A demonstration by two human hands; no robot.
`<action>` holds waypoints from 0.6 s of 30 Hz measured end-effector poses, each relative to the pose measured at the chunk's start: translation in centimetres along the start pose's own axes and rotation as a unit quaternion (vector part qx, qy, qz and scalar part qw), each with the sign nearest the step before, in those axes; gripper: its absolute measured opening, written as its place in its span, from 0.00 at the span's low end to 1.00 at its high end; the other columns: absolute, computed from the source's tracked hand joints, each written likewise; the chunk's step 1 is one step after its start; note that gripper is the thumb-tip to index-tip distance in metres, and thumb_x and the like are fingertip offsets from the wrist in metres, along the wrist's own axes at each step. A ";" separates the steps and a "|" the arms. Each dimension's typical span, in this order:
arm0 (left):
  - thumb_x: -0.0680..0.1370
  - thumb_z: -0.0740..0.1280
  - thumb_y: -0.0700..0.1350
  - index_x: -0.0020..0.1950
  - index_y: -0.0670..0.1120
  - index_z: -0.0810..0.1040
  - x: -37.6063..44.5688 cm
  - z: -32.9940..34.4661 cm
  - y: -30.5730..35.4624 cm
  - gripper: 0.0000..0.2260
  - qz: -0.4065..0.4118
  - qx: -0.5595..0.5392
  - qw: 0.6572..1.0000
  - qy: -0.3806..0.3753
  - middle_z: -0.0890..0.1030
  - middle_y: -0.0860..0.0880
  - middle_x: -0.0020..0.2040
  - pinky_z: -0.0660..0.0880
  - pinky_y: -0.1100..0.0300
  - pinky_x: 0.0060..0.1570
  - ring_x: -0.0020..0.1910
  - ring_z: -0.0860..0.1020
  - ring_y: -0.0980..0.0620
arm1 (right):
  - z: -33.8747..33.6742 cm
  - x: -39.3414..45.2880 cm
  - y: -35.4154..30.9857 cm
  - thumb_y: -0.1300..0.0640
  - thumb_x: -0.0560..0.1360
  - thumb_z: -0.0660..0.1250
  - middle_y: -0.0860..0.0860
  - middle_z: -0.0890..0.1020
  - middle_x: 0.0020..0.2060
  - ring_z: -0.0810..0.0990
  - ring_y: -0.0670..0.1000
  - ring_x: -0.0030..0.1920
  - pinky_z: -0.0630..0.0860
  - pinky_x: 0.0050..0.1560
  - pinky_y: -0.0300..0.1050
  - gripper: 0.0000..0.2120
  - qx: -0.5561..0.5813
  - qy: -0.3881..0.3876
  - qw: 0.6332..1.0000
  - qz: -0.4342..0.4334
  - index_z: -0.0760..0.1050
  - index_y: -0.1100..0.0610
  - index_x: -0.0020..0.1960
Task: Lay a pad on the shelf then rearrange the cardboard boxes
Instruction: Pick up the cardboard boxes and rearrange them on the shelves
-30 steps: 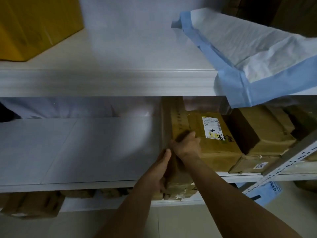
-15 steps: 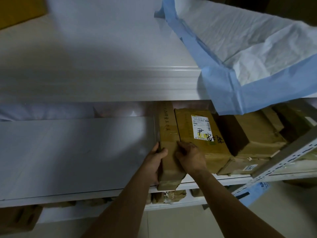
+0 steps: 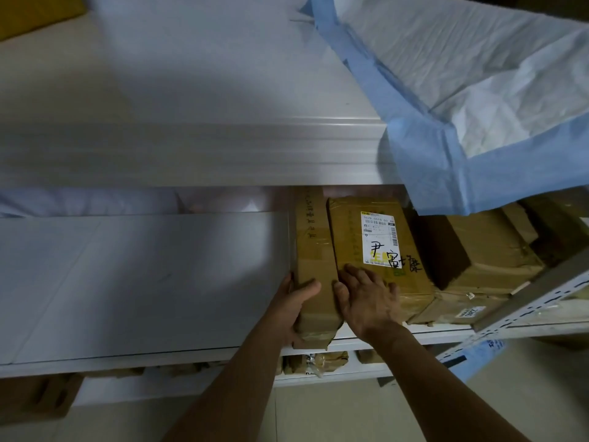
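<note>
Stretching across the left, the bare white middle shelf (image 3: pixel 134 282) is seen beneath the upper shelf (image 3: pixel 191 154). A narrow cardboard box (image 3: pixel 314 260), stood on edge at the shelf front, is gripped by the left hand (image 3: pixel 294 309), thumb curled over its top face and fingers along its left side. Just beside it, a labelled cardboard box (image 3: pixel 360 247) is touched by the right hand (image 3: pixel 366 298), laid flat with fingers spread. Further right, more cardboard boxes (image 3: pixel 484 250) are stacked. Above them, a blue-edged white pad (image 3: pixel 462 74) is draped over the upper shelf's right end, overhanging its front edge.
</note>
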State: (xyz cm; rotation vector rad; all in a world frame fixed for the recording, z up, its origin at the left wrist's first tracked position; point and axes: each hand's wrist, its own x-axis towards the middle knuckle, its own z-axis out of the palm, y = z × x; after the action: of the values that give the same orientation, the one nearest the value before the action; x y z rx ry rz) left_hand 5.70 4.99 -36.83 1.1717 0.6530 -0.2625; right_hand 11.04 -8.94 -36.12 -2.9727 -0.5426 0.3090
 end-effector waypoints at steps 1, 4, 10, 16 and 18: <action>0.76 0.69 0.47 0.66 0.55 0.71 0.3 -0.3 -0.1 0.19 -0.004 -0.014 1.000 0.011 0.80 0.50 0.53 0.79 0.51 0.37 0.46 0.80 0.47 | 0.3 -0.2 -0.1 0.41 0.80 0.42 0.41 0.60 0.74 0.55 0.49 0.75 0.55 0.70 0.57 0.24 -0.005 0.001 1.000 -0.003 0.59 0.43 0.73; 0.74 0.71 0.49 0.64 0.58 0.73 0.7 -0.1 0.6 0.19 -0.023 -0.038 0.997 0.056 0.79 0.48 0.56 0.77 0.36 0.47 0.50 0.78 0.42 | 0.3 -0.7 0.7 0.43 0.81 0.41 0.40 0.57 0.75 0.54 0.48 0.75 0.54 0.71 0.57 0.23 -0.005 0.000 1.000 -0.001 0.58 0.41 0.74; 0.78 0.65 0.50 0.61 0.58 0.70 0.3 1.4 1.1 0.12 -0.030 -0.063 0.996 0.055 0.76 0.50 0.47 0.73 0.54 0.35 0.41 0.76 0.46 | 0.5 -0.9 1.2 0.44 0.81 0.41 0.40 0.57 0.75 0.52 0.48 0.75 0.53 0.71 0.58 0.22 0.018 -0.002 1.000 0.001 0.58 0.43 0.74; 0.78 0.64 0.56 0.69 0.59 0.66 0.5 1.1 0.2 0.19 -0.031 -0.028 0.998 0.049 0.75 0.50 0.53 0.76 0.49 0.38 0.44 0.76 0.47 | 0.6 -0.4 0.5 0.37 0.78 0.44 0.44 0.68 0.68 0.62 0.53 0.70 0.61 0.67 0.54 0.25 0.024 0.031 0.999 0.015 0.62 0.43 0.71; 0.77 0.65 0.57 0.70 0.60 0.65 0.6 0.9 0.2 0.21 -0.029 -0.019 0.998 0.049 0.74 0.50 0.57 0.78 0.44 0.44 0.44 0.76 0.48 | 0.7 -0.4 0.1 0.36 0.78 0.44 0.45 0.66 0.69 0.60 0.54 0.70 0.61 0.67 0.55 0.25 0.021 0.029 0.999 0.022 0.61 0.42 0.72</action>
State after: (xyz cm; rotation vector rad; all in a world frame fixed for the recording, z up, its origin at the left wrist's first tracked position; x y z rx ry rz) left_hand 6.52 4.33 -36.83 1.1359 0.7762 -0.2407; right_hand 10.54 -9.12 -36.70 -2.9456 -0.4575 0.2339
